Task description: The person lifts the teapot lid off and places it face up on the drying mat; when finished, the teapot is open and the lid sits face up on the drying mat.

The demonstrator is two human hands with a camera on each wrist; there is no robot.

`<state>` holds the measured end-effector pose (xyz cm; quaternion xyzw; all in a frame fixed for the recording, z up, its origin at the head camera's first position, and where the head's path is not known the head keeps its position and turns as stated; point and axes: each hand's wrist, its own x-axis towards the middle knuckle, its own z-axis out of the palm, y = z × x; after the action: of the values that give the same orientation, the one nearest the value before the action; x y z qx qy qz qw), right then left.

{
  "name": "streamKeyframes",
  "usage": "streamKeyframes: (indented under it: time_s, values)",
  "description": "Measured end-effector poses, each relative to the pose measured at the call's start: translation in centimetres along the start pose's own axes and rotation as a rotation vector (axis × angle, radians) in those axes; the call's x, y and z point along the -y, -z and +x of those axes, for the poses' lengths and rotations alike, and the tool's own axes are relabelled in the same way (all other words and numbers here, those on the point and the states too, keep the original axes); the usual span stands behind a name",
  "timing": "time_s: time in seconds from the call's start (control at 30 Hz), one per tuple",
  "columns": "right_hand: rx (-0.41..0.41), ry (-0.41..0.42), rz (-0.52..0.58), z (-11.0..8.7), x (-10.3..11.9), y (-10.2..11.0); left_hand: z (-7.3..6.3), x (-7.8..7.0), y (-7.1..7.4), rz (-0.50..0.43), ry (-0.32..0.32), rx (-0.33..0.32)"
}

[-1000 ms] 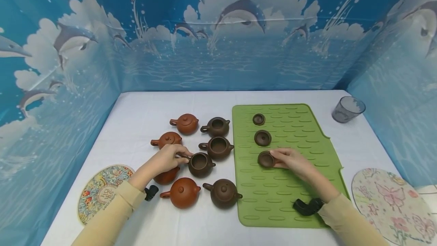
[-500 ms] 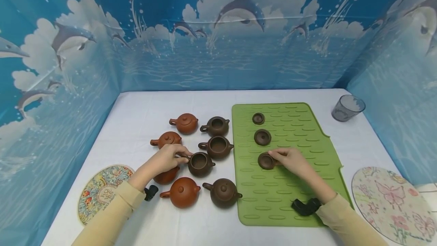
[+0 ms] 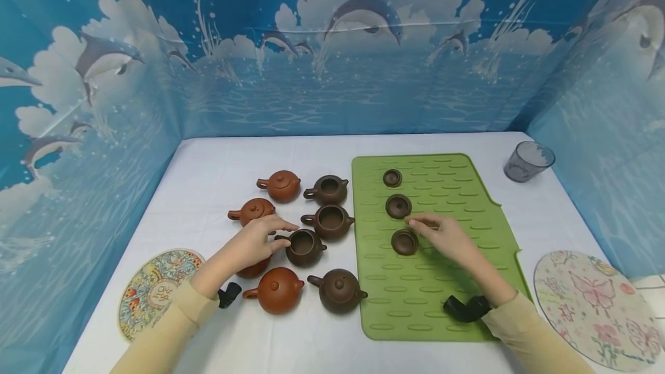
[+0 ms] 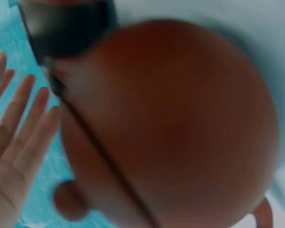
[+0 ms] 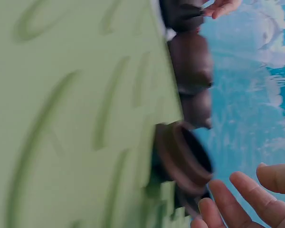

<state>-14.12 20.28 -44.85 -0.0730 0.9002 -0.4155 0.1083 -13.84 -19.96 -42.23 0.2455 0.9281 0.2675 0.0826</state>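
Observation:
My left hand (image 3: 253,245) has its thumb and fingers spread around the handle of a dark brown lidless teapot (image 3: 305,260), which stands on the white table. In the left wrist view that hand (image 4: 19,147) shows straightened fingers beside a large blurred reddish-brown teapot (image 4: 180,118). A dark brown lid (image 3: 404,242) lies with its hollow side up on the green mat (image 3: 431,322). Just right of it is my right hand (image 3: 445,238), apart from the lid and holding nothing. The right wrist view has the fingers of that hand (image 5: 249,202) extended near lids (image 5: 183,159).
Two more lids (image 3: 398,206) lie behind on the mat. Other lidless dark teapots (image 3: 332,227), a lidded dark one (image 3: 339,292) and several reddish teapots (image 3: 277,291) crowd the left. A glass (image 3: 529,161) stands back right; round patterned mats (image 3: 156,290) flank the table.
My right hand has let go of the lid on the green mat and lifted slightly. My left fingers have loosened from the dark teapot's handle and spread apart.

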Motion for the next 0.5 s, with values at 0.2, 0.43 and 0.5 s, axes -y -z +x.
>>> streamKeyframes:
  time_s: [0.2, 0.43, 0.5]
  values:
    - [0.015, 0.062, 0.04, -0.5, 2.1, -0.1, -0.9, -2.9, -0.6, -0.022, -0.124, -0.003]
    - [0.12, 0.208, 0.11, -1.0, 4.4, -2.3, -1.9, -4.7, -2.9, -0.052, -0.157, 0.114]
    - [0.156, 0.244, 0.115, -1.3, 5.0, -3.1, -2.1, -4.7, -3.5, -0.034, -0.155, 0.122]
